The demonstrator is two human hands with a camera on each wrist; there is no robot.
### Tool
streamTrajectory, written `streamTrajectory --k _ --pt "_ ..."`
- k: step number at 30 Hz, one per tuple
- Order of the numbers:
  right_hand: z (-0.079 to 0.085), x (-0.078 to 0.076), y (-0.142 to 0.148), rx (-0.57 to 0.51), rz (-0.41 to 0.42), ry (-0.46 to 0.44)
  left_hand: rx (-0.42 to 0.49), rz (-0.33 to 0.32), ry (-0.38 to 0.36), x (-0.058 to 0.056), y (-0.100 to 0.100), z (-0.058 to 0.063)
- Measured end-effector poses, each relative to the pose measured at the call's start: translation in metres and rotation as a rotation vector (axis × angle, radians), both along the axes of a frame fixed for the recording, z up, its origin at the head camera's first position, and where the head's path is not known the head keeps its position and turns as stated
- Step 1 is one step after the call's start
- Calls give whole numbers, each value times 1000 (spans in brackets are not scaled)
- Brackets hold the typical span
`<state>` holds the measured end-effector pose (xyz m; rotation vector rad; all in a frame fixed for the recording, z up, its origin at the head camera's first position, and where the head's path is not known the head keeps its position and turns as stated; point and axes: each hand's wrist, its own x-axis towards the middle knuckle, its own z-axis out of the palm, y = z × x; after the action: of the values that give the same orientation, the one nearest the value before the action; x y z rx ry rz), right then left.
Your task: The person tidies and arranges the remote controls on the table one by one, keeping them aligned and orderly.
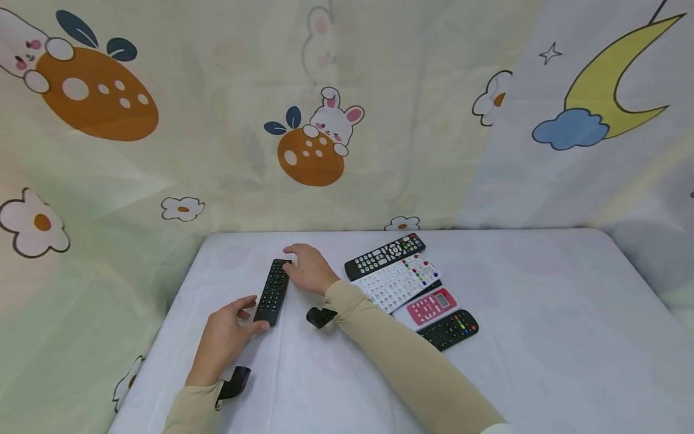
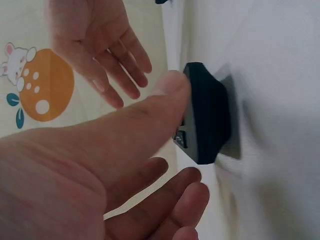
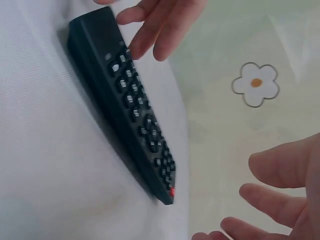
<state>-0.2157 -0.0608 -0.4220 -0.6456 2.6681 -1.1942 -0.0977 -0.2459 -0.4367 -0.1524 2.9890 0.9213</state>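
A black remote control [image 1: 273,292] lies on the white table, its upper end angled slightly right in the head view. My left hand [image 1: 225,337] is at its near end, with the thumb by the near corner and the fingers along the left side. In the left wrist view that thumb overlaps the end of the remote [image 2: 212,115], while the fingers are loosely bent. My right hand [image 1: 310,269] is over the far right corner, fingers spread. From the right wrist, the remote's buttoned face [image 3: 135,105] shows, with the right fingers apart from it.
To the right lies an overlapping row: a black remote [image 1: 385,256], a white remote [image 1: 398,282], a pink-and-white device with a small display [image 1: 432,306], and another black remote [image 1: 452,330], partly hidden by my right sleeve. A patterned cloth [image 1: 228,163] hangs behind the table.
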Motion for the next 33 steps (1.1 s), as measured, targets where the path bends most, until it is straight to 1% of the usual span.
streamTrajectory --k 4,8,12,17,25,30,33 --pt "6 6 11 -44 -35 -11 4 43 25 0 3 6" --pt "11 11 21 -80 -54 -9 12 61 81 -3 7 10" --pt "15 15 32 -119 -66 -6 18 54 137 -6 13 13" --pt "19 21 47 -171 -68 13 40 48 189 -8 20 16" --pt "17 24 71 -283 -99 31 51 34 212 -15 34 18" --pt "18 24 87 -319 -145 42 83 8 223 -21 44 20" --pt "19 24 97 -331 -181 29 102 -13 236 -24 50 22"
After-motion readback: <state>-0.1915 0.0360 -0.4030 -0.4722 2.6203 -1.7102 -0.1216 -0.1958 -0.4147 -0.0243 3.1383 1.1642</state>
